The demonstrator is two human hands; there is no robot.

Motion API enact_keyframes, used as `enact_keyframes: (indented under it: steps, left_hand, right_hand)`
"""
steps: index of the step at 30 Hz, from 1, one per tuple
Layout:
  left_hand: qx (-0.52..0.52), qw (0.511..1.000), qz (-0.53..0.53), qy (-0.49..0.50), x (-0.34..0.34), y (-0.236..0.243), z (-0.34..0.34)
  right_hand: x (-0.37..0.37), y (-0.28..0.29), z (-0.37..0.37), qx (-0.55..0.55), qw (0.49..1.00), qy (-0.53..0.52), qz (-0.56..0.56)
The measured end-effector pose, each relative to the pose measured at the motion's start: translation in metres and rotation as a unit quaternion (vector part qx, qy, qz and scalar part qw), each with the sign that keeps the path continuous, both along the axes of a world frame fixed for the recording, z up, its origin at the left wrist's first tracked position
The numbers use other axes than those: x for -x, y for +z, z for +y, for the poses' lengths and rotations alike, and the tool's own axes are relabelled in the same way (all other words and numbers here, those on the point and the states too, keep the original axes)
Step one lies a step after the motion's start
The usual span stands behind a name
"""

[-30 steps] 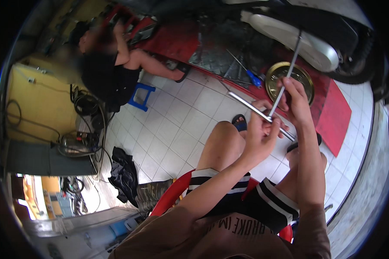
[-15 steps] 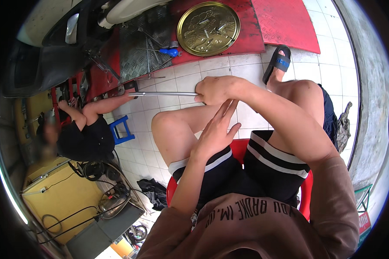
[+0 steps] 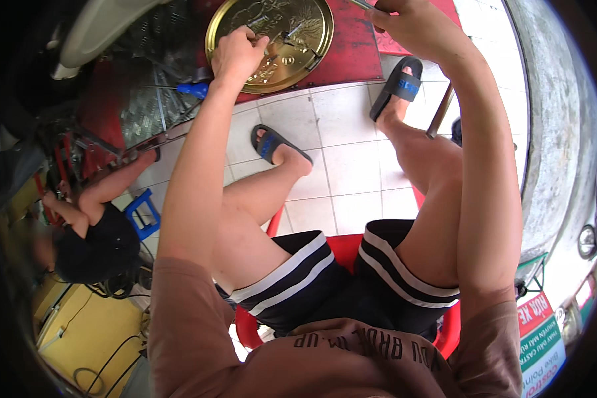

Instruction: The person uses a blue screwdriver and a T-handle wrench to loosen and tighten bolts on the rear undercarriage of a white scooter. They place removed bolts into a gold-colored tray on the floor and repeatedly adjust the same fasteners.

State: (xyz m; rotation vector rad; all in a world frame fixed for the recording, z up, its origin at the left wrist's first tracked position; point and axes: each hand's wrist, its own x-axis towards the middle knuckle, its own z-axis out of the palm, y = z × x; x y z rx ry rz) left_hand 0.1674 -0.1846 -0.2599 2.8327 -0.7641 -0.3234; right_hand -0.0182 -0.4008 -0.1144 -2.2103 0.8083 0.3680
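My left hand (image 3: pixel 237 56) reaches over the left part of a round gold-coloured tray (image 3: pixel 215 30) with an embossed pattern. Its fingers are curled together beside a small bolt (image 3: pixel 249 30); whether they grip anything is hidden. A few small metal fasteners (image 3: pixel 295 31) lie farther right on the tray. At the top edge, right of the tray, my right hand (image 3: pixel 411 21) is closed round a slim metal rod (image 3: pixel 361 4), most of which is out of view.
The tray rests on a red platform (image 3: pixel 355 50). A blue-handled screwdriver (image 3: pixel 194 89) lies on the metal tread plate left of it. Part of a motorbike (image 3: pixel 99 30) fills the upper left. Another person (image 3: pixel 96 242) sits at left near a blue stool (image 3: pixel 142 213). A brownish bar (image 3: pixel 441 113) stands by my right knee.
My hands have parted: the left has gone forward to the tray, while the right has carried the rod forward and right. The view has shifted, and my left foot now shows.
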Motion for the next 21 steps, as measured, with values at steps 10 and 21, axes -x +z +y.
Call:
enact_keyframes:
  steps: [10, 21]
  left_hand:
    - [0.293, 0.941, -0.012, 0.170, -0.003, 0.036, 0.028]
    - [0.631, 0.729, 0.168, 0.205, 0.034, 0.150, 0.127]
  right_hand:
    - [-0.016, -0.024, 0.017, 0.100, 0.992, 0.040, -0.071]
    - [-0.007, -0.014, 0.085, 0.027, 0.962, 0.064, -0.265]
